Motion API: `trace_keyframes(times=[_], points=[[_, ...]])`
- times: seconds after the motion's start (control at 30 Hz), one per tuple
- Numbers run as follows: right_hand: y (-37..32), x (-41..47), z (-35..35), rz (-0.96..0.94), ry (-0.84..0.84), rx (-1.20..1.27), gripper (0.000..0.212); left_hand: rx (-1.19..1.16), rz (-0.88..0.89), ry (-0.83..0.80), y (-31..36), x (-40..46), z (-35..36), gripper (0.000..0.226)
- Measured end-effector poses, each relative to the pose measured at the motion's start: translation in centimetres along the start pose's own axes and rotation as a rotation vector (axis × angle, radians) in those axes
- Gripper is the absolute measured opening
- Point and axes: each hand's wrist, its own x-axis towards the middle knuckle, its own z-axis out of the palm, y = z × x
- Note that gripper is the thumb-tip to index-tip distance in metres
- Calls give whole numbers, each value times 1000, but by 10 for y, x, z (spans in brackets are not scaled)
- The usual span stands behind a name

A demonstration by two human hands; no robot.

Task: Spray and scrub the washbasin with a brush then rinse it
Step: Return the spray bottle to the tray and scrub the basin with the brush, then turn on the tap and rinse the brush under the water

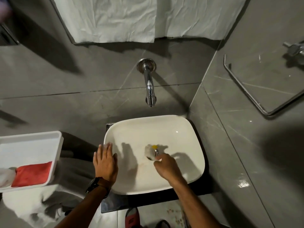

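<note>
Our right hand (pixel 165 167) is closed around a small blurry brush with a yellow bit (pixel 152 152), pointing away from us over the drain of the white rounded washbasin (pixel 189 145). Our left hand (pixel 105 163) lies flat and open on the rim beside it.

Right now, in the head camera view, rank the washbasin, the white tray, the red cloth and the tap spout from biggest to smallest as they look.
1. washbasin
2. white tray
3. red cloth
4. tap spout

The cloth and spout are uncertain: the spout sits farther from the camera.
</note>
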Motion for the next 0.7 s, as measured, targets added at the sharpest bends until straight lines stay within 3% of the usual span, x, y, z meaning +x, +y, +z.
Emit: trace_keyframes(times=[0.1, 0.2, 0.33, 0.47, 0.7], points=[[-6, 0, -16, 65, 89, 290, 22, -205, 171, 29, 38, 23, -28, 36], [-17, -2, -27, 41, 117, 444, 16, -447, 228, 77, 97, 56, -64, 21], [-29, -11, -34, -9, 115, 497, 12, -728, 181, 95, 162, 83, -100, 21], [-32, -16, -41, -29, 146, 574, 9, -912, 85, 59, 181, 90, -112, 21], [-29, -19, -56, -22, 151, 739, 7, -968, 29, -13, 182, 100, -107, 20]])
